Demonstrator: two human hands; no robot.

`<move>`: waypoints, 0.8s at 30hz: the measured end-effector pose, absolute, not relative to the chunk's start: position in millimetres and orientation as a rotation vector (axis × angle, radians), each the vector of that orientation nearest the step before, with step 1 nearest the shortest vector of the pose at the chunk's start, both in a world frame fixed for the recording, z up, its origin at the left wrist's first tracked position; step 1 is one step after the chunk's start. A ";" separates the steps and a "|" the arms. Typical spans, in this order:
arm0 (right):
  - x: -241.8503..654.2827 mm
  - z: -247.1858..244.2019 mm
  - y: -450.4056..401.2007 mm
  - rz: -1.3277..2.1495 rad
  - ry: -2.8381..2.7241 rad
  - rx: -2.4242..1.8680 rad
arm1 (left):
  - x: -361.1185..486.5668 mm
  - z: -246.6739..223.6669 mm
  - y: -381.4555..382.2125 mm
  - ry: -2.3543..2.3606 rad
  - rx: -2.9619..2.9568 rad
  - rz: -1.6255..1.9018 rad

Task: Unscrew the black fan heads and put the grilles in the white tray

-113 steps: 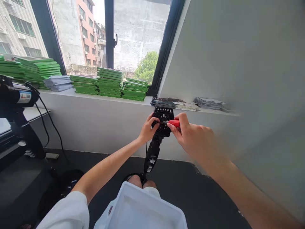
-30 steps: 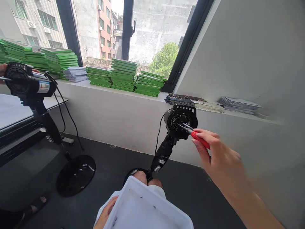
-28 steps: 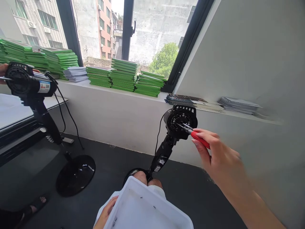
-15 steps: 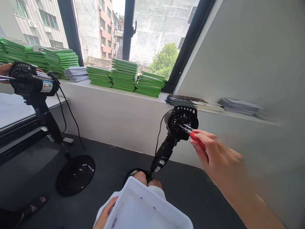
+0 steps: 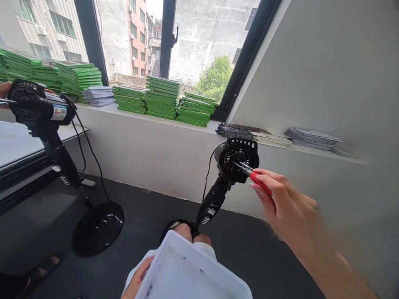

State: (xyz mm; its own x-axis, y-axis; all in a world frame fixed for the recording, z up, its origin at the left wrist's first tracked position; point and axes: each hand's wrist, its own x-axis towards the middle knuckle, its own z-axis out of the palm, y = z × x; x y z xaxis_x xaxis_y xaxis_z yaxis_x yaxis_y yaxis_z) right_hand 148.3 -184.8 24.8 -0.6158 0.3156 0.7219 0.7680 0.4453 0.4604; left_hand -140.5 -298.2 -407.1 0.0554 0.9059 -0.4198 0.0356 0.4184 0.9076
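My right hand pinches a red-handled screwdriver, whose metal shaft points at the round front of a black fan head. A silvery shaft sticks out of that fan head beside the tool. Whether the tip touches the fan is hard to tell. Below the head runs the black stand with a dial and buttons. At the bottom, my left hand holds the left rim of a white tray on my lap. A few tiny metal parts lie in the tray.
On the left stands a second black fan, with another person's hand behind its head and a round base on the floor. Green stacks and papers line the window sill. A person's sandaled foot shows at lower left.
The screwdriver and my right hand have shifted very slightly to the right. The second fan on the left appears a little further left in view.
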 end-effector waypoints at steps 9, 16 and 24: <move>144.5 28.0 -184.6 -1.169 -2.139 -0.880 | -141.8 -405.0 -301.1 1.317 0.895 0.897; 136.6 42.3 -187.4 -1.402 -2.003 -1.059 | -141.5 -406.8 -301.5 1.257 0.865 0.932; 138.5 38.8 -180.8 -1.283 -2.136 -0.990 | -142.2 -399.6 -304.5 1.254 0.828 0.937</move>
